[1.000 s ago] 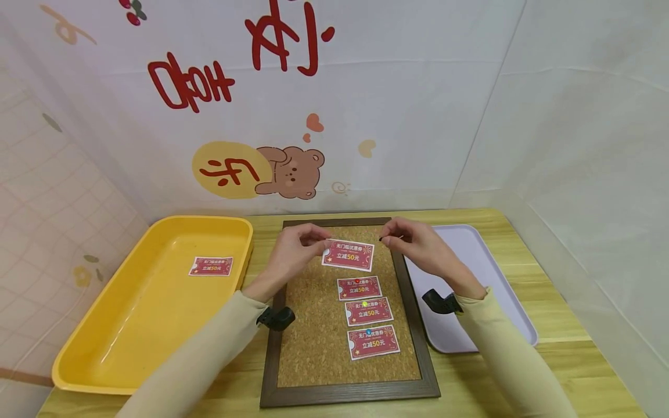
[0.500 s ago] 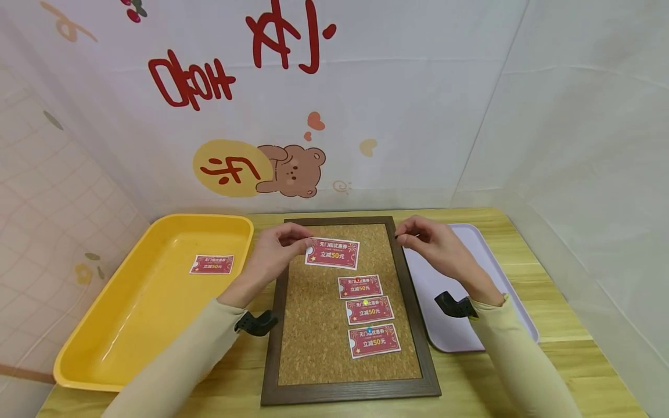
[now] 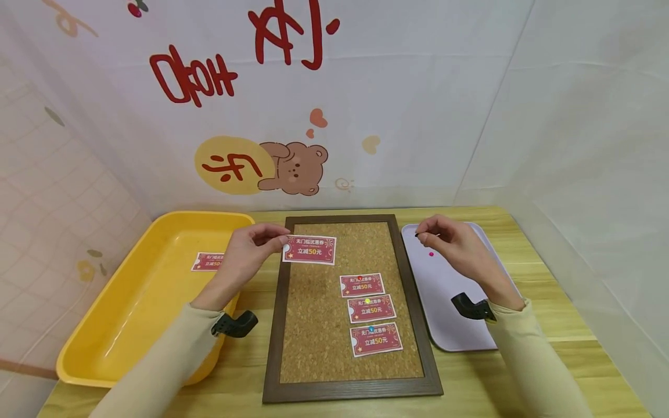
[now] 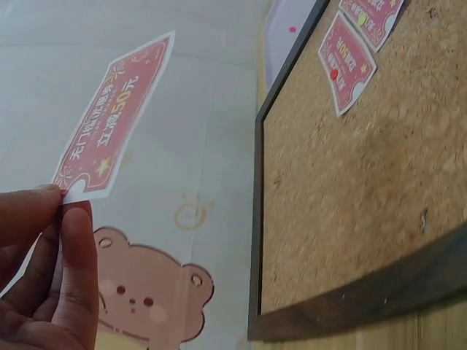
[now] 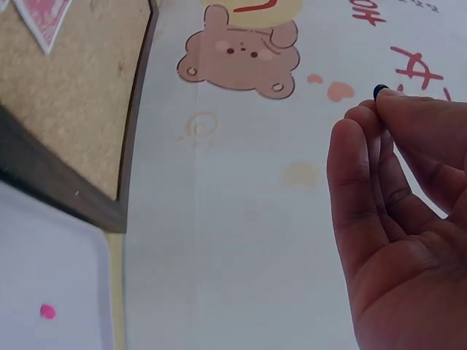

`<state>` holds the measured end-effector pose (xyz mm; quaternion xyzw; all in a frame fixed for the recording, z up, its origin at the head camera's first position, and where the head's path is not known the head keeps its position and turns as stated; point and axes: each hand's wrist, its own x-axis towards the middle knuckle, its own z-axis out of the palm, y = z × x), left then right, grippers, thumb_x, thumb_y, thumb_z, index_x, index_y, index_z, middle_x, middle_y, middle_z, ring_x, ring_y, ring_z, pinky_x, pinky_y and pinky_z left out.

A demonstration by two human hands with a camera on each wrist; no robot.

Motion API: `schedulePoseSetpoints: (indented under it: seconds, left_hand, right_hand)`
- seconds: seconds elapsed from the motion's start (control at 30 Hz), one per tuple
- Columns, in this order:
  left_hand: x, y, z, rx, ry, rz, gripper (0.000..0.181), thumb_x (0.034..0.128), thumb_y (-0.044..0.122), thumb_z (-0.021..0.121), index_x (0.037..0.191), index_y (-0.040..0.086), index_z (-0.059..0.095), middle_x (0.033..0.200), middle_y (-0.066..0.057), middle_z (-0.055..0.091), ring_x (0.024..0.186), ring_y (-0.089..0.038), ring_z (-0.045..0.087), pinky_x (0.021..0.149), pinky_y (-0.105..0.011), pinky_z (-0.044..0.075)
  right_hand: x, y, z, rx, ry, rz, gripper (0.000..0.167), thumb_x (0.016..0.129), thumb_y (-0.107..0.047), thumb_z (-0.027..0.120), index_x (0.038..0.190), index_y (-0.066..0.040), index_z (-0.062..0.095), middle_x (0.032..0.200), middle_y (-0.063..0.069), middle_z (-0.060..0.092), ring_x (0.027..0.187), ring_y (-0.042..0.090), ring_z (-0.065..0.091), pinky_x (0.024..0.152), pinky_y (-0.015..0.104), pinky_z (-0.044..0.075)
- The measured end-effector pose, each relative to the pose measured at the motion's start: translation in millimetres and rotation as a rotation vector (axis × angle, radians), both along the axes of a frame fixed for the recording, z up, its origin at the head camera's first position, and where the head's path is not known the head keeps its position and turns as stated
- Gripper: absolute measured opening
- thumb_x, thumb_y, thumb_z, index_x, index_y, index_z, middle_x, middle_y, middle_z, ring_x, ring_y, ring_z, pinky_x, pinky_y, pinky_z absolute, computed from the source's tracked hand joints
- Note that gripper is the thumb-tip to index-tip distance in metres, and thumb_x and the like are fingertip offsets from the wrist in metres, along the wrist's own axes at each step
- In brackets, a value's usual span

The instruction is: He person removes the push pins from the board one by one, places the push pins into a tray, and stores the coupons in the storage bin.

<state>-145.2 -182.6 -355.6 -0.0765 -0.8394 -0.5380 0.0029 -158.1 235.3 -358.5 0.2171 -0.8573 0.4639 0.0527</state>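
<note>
My left hand (image 3: 241, 258) pinches the left end of a red-and-white paper coupon (image 3: 309, 251), held above the upper left corner of a framed cork board (image 3: 313, 331). My right hand (image 3: 455, 242) pinches a small black-headed push pin (image 5: 380, 91) between thumb and fingers, above the lilac tray (image 3: 441, 307). Only the pin's dark head shows clearly. Down the board's right side lie three more coupons, one with a red pin (image 3: 360, 278), one with a yellow pin (image 3: 367, 301) and one with a blue pin (image 3: 371, 329).
Left of the board stands a yellow plastic bin (image 3: 130, 302) with one coupon (image 3: 206, 262) in it, partly hidden by my left hand. A pink pin (image 3: 431, 254) lies on the tray to the right. Behind the wooden table hangs a printed white cloth (image 3: 418, 104).
My left hand has carried the coupon leftward across the top of the board. My right hand has moved right with the black pin, from above the board to above the tray.
</note>
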Motion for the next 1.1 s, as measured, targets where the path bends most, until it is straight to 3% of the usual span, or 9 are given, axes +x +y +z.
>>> schedulePoseSetpoints:
  seconds: [0.17, 0.37, 0.67, 1.1]
  left_hand:
    - [0.6, -15.2, 4.7, 0.024, 0.005, 0.017, 0.029, 0.1015, 0.021, 0.069, 0.121, 0.000, 0.072, 0.113, -0.015, 0.069, 0.097, -0.025, 0.064, 0.083, -0.021, 0.054]
    - [1.8, -35.3, 7.9, 0.030, 0.009, 0.039, 0.032, 0.1019, 0.021, 0.069, 0.123, -0.003, 0.070, 0.114, -0.015, 0.070, 0.093, -0.016, 0.066, 0.082, -0.019, 0.055]
    - [5.2, -62.1, 7.8, -0.029, -0.014, 0.109, 0.040, 0.1026, 0.030, 0.067, 0.127, -0.002, 0.069, 0.116, -0.014, 0.068, 0.095, -0.019, 0.066, 0.076, -0.020, 0.055]
    - [7.6, -108.6, -0.3, -0.016, -0.069, 0.124, 0.046, 0.1037, 0.028, 0.065, 0.133, -0.007, 0.062, 0.102, 0.014, 0.066, 0.086, -0.009, 0.063, 0.073, -0.021, 0.058]
  right_hand:
    - [-0.2, 11.0, -8.5, 0.019, 0.016, 0.000, 0.005, 0.100, -0.005, 0.067, 0.103, -0.008, 0.068, 0.087, 0.006, 0.066, 0.072, 0.014, 0.061, 0.064, 0.024, 0.046]
    - [-0.4, 20.2, -17.6, 0.040, 0.033, -0.013, 0.004, 0.099, -0.003, 0.068, 0.102, -0.006, 0.069, 0.085, 0.003, 0.067, 0.072, 0.013, 0.061, 0.065, 0.022, 0.046]
    - [-2.7, 30.6, -25.6, 0.069, 0.025, -0.027, 0.005, 0.099, -0.003, 0.068, 0.103, -0.006, 0.069, 0.088, 0.002, 0.068, 0.073, 0.011, 0.060, 0.064, 0.021, 0.046]
    - [-10.2, 46.1, -33.8, 0.131, -0.014, -0.050, 0.005, 0.099, -0.004, 0.069, 0.103, -0.004, 0.071, 0.092, 0.007, 0.067, 0.080, 0.011, 0.061, 0.070, 0.018, 0.049]
